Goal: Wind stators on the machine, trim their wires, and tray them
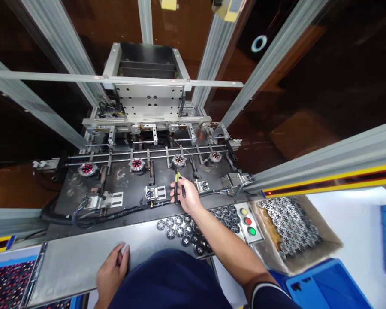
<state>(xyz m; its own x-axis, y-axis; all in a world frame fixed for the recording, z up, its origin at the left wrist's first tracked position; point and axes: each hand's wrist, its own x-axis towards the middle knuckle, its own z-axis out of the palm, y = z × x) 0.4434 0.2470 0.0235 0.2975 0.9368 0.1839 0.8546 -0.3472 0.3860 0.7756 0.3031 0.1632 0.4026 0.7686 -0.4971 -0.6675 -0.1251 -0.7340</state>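
My right hand point(185, 195) is wrapped around the pliers point(176, 189), which have black and green handles. Their tip reaches the third fixture from the left, where a round part point(179, 160) is seated. My left hand point(112, 268) rests by the front edge of a bare metal plate point(73, 262), its fingers curled with nothing visible in them. Under my right forearm, several round black and silver parts point(179, 231) lie on the same plate. Other round parts sit in fixtures at the left point(88, 168), second from left point(137, 164) and far right point(215, 156).
A panel with yellow, red and green buttons point(248, 222) is at the right. Beside it stands a cardboard box point(328, 249) of silver round parts. A blue tray point(328, 287) is lower right. A bin of small dark parts point(9, 283) sits lower left. Metal frame posts point(212, 56) surround the machine.
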